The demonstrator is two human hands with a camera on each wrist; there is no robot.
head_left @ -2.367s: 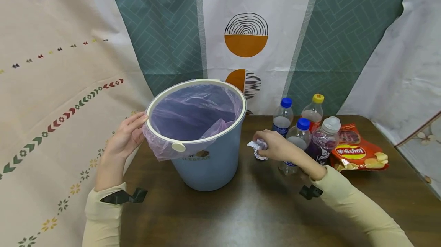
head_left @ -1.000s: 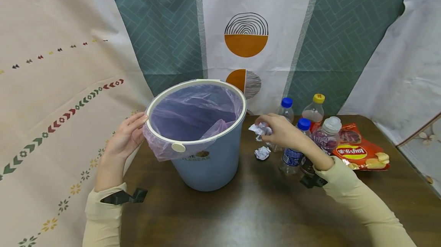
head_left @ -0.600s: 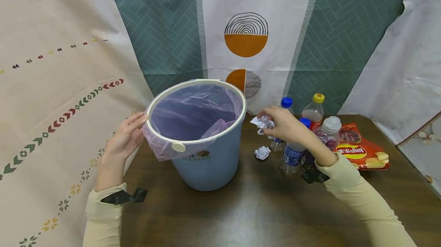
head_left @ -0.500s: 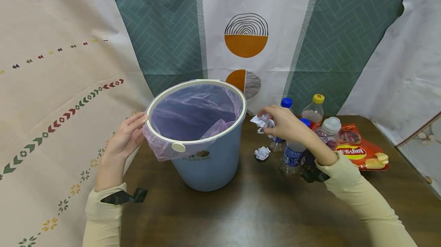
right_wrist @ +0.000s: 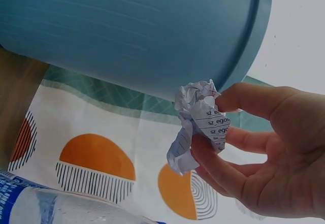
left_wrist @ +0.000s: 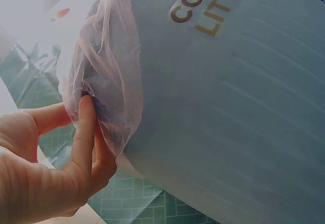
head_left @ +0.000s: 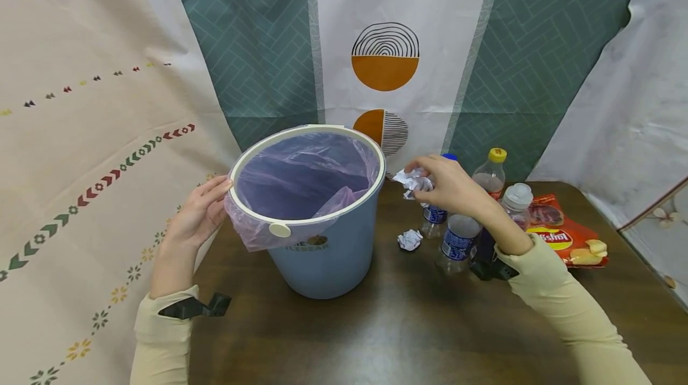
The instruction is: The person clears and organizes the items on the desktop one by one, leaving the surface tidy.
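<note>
Right hand (head_left: pixel 450 187): pinches one crumpled paper (head_left: pixel 412 182), held above the table (head_left: pixel 333 343), near the bin (head_left: pixel 328 265) – outside its opening. Left hand (head_left: pixel 194 216): grips the bin's rim (head_left: pixel 382 171). Status: one item lifted; second paper ball (head_left: pixel 410 240), bottles (head_left: pixel 457 246), chip bag (head_left: pixel 583 236) remain (bin bottom not visible).

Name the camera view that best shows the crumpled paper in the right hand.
The right wrist view: it shows the crumpled paper close up, folds and printed lines plain, in the right hand. The head view shows it smaller and partly covered, right of the bin. The left wrist view does not show it.
</note>
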